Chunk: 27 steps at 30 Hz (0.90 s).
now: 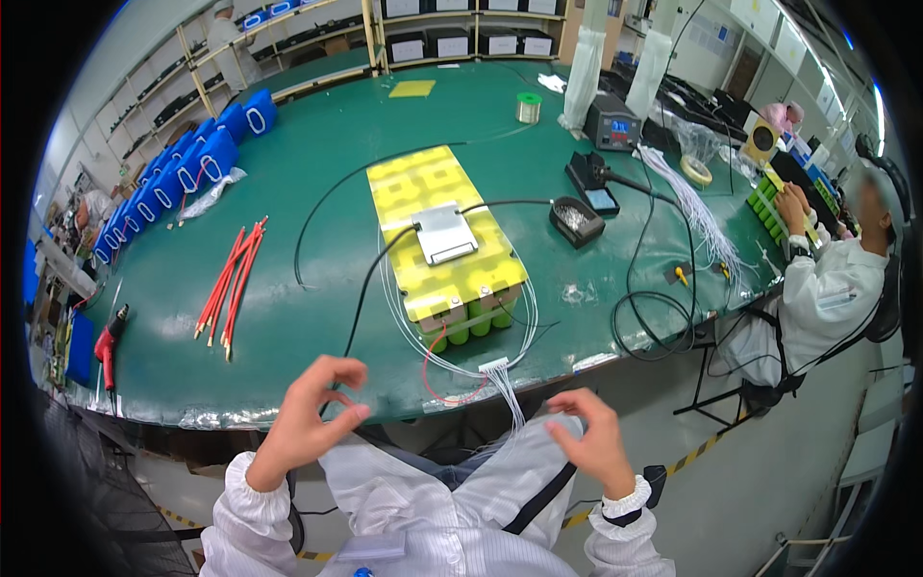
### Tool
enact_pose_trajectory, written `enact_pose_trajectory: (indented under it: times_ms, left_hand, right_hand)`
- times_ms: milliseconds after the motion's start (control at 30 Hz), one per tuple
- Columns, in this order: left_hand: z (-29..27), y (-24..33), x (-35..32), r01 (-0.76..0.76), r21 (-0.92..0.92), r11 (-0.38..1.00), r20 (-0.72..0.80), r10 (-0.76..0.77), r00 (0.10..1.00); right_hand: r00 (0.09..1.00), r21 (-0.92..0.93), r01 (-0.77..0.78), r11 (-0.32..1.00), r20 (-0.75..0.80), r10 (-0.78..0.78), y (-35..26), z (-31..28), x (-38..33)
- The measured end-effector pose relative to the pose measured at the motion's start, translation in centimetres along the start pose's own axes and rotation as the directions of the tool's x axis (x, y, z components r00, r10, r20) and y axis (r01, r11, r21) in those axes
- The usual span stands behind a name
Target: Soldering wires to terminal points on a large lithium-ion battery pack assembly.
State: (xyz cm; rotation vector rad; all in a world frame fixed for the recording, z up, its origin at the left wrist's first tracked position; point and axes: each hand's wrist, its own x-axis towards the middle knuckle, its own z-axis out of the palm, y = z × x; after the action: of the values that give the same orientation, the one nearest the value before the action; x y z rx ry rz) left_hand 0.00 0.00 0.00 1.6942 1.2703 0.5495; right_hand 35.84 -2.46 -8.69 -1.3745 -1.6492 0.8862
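My left hand (pixel 312 413) is raised in front of the table's near edge, fingers loosely curled and apart, holding nothing. A black cable (pixel 363 293) runs down from a flat silver metal block (pixel 445 233) and passes behind that hand. The block lies on a battery pack (pixel 423 188) of green cylindrical cells under a yellow, patterned cover. Thin white wires loop around the pack to a white connector (pixel 493 365), whose wire bundle hangs over the edge between my hands. To the right of this bundle, my right hand (pixel 593 438) hovers above my lap, empty, fingers bent and spread.
Red cables (pixel 231 284) and a red screwdriver-like tool (pixel 112 346) lie at left, below blue cases (pixel 187 168). At right are a soldering station (pixel 611 123), iron stand (pixel 592 183), black tray (pixel 577 222) and white wire bundle (pixel 697 207). A co-worker (pixel 827 279) sits far right.
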Motion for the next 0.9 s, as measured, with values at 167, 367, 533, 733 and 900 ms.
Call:
enact_pose_trajectory:
  times_ms: [167,367,533,733,900]
  left_hand:
    - [-2.2,-1.1,1.8,-0.161,-0.081,0.984,-0.352,0.122,0.928]
    - [-3.0,0.8,4.4,-0.201,0.063,0.978,-0.286,0.211,0.935]
    - [-2.8,3.9,6.3,-0.289,0.261,0.921,-0.353,0.370,0.860]
    - [-3.4,2.5,8.7,-0.201,0.257,0.945,-0.396,0.293,0.870]
    - [-2.1,3.1,9.0,-0.312,0.390,0.866,-0.367,0.457,0.810]
  right_hand:
    - [0.973,0.385,-0.021,0.923,-0.203,0.107,-1.6,-0.9,2.8]
    - [0.975,0.412,0.071,0.908,-0.219,0.023,-4.8,-1.0,8.0]
    - [0.975,0.421,0.105,0.901,-0.222,-0.010,-7.2,-0.3,14.2]
    - [0.987,0.564,-0.003,0.825,-0.132,0.093,-6.9,0.5,20.3]
    - [0.991,0.732,-0.064,0.678,-0.036,0.132,-3.9,0.6,23.2]
